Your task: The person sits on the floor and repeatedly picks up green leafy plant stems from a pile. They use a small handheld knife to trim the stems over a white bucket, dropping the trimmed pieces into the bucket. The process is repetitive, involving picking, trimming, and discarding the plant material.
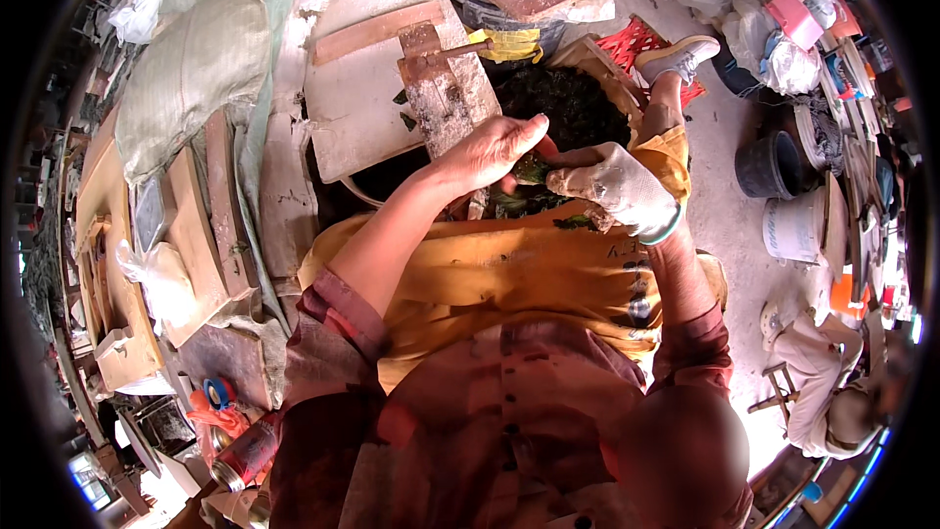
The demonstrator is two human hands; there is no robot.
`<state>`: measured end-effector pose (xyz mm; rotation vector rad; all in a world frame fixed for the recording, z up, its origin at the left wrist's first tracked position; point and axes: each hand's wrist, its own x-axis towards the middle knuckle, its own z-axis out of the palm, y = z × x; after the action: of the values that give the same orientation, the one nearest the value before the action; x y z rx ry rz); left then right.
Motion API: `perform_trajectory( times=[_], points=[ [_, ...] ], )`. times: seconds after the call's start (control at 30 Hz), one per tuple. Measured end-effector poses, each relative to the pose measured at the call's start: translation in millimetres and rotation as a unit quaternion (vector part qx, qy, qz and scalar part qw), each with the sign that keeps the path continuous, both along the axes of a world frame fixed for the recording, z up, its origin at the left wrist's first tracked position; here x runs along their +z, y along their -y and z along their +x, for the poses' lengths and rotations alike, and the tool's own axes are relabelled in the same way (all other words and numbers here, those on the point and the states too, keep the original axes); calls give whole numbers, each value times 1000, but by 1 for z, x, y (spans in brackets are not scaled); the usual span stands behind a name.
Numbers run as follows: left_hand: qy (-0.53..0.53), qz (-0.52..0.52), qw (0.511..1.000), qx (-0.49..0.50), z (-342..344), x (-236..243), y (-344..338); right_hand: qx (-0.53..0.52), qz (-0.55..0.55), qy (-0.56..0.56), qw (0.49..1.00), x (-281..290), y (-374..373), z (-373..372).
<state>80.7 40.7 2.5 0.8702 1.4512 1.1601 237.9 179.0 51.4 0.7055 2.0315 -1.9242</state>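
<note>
Sacking (201, 69) is lying at far left, beside a pale board (357, 127). Right of that, a worker's bare left hand (494, 152) is curling by a green leafy piece (530, 171), which is showing between both hands, near dark leafy material (568, 103). The gloved right hand (617, 184) is bending inward; hidden fingertips are leaving either hand's pinch impossible to tell. Farther right, a dark bucket (764, 168) is standing.
</note>
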Motion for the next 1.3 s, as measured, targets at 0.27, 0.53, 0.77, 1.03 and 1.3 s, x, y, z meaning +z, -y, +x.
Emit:
perform_trajectory(
  times=[0.27, 0.53, 0.77, 1.03, 1.3],
  points=[
    [-176, 152, 951, 205, -15, -19, 1, 11, 258, -46, 965, -36, 6, -9],
    [193, -4, 981, 27, -10, -1, 25, -79, 108, -231, 964, -33, -22, -21],
    [158, 121, 979, -33, -1, -1, 30, -23, -129, -139, 982, -64, -22, -14],
    [-550, 260, 794, 12, -4, -5, 28, 42, -583, -66, 809, -122, 47, -5],
    [-624, 276, 713, 161, -10, -1, 28, -115, -401, -110, 902, -78, 49, -34]
  ],
)
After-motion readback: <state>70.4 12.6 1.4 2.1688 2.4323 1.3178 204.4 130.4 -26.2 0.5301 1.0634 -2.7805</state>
